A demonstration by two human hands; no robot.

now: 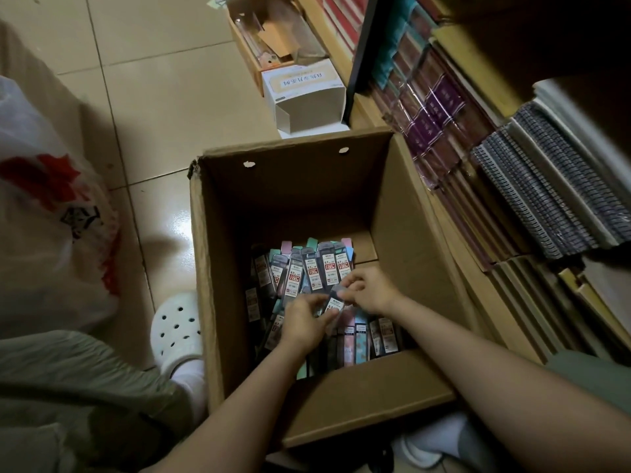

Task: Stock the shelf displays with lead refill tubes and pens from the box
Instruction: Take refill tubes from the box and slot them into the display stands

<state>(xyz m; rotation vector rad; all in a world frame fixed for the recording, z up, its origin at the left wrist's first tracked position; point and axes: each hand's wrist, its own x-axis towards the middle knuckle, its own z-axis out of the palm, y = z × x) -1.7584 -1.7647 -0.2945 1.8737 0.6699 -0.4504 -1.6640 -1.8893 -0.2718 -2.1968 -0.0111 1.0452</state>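
A tall open cardboard box (392, 213) stands on the floor in front of me. Several lead refill tubes (314, 268) in dark and pastel packs with red-and-white labels lie across its bottom. Both my hands reach down inside. My left hand (302, 324) and my right hand (370, 290) together pinch one labelled refill tube (334, 303) just above the pile, the left at its lower end and the right at its upper end.
Shelves on the right hold spiral notebooks (546, 186) and purple wrapped books (440, 107). An open white carton (307, 93) and a wooden tray (273, 35) sit on the tiled floor beyond the box. A white plastic bag (51, 206) lies left, beside my white clog (177, 329).
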